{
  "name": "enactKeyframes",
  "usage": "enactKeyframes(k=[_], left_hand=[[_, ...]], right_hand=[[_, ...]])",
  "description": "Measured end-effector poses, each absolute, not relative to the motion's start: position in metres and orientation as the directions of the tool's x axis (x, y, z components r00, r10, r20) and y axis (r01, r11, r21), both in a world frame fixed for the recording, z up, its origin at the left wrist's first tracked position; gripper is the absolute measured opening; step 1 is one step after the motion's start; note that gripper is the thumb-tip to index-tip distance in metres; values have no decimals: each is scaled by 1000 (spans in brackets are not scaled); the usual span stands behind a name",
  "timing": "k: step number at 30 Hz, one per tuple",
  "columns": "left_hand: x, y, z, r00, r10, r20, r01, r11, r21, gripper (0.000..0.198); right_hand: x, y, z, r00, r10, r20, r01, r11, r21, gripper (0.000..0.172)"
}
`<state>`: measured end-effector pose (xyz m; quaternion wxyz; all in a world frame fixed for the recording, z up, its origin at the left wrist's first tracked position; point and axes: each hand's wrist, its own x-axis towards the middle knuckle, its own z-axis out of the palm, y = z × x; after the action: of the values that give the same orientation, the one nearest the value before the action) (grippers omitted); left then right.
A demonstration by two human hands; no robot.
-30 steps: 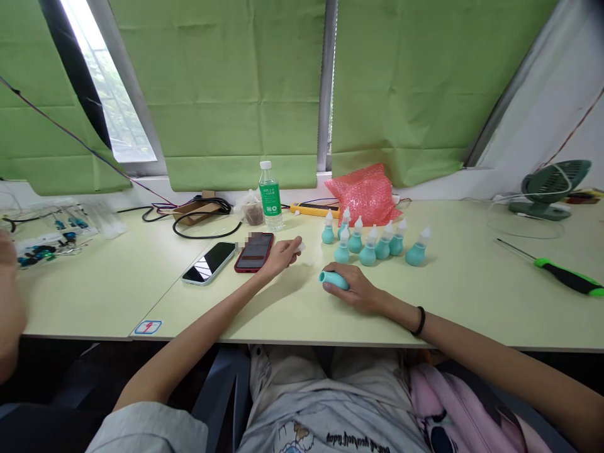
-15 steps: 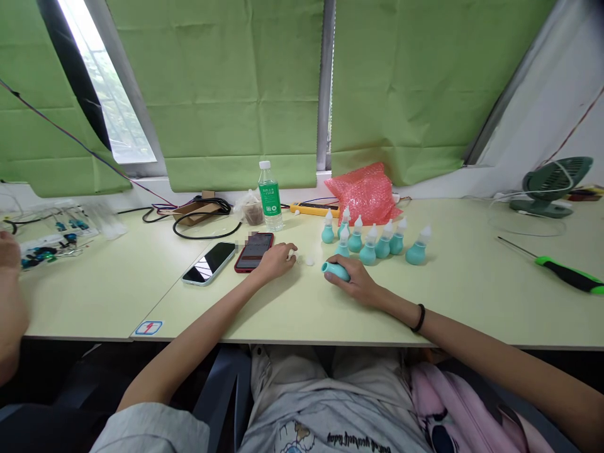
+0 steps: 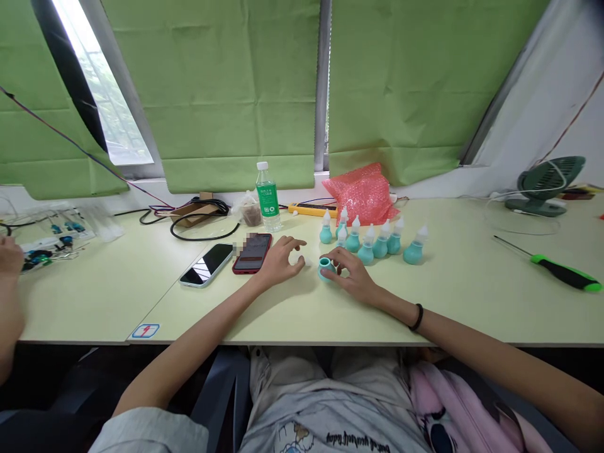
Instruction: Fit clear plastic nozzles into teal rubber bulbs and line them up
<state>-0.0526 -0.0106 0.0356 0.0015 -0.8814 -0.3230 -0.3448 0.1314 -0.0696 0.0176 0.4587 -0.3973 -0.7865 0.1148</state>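
- Desk [image 3: 472,296]: pale green and spans the whole view. Both ends run out of frame.
- Pink bubble-wrap bag [image 3: 363,189]: at the back by the sill. Contents not readable.
- Cluster of teal bulbs [image 3: 372,242]: upright with white nozzles, just in front of the bag. They overlap, so the count is uncertain.
- Right hand [image 3: 352,277]: rests on the desk near the cluster, fingers closed around a single teal bulb [image 3: 324,268]. The bulb sits on the desk with its open mouth toward the viewer. Its rear half is hidden by fingers.
- Left hand [image 3: 279,257]: palm down, fingers loosely apart, gripping nothing visible. Underside hidden.
- Second person's hand [image 3: 9,258]: at the far left edge, mostly cut off.
- Red phone [image 3: 252,253]: just beside the left hand, screen blurred.
- Pale blue phone [image 3: 207,264]: left of the red one; cannot tell if they touch.
- Small white piece [image 3: 307,260]: between the two hands, by the left fingertips. Too small to identify, contact unclear.
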Motion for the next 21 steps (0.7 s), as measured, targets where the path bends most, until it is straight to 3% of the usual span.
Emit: enactKeyframes(k=[4,12,16,21], left_hand=[[-41,-34,42,653,441,616,330,-898,293,33],[-32,-40,38,655,398,642,260,-917,303,41],[-34,-18,56,596,421,683,299,-907,298,36],[-32,45,71,447,599,664,548,-771,326,38]], right_hand=[[132,-70,17,-221,759,612,468,633,-617,25],[132,-68,14,-133,757,640,407,631,-661,25],[133,-69,19,-24,700,713,415,656,-630,34],[139,-64,25,139,583,801,564,618,-548,32]])
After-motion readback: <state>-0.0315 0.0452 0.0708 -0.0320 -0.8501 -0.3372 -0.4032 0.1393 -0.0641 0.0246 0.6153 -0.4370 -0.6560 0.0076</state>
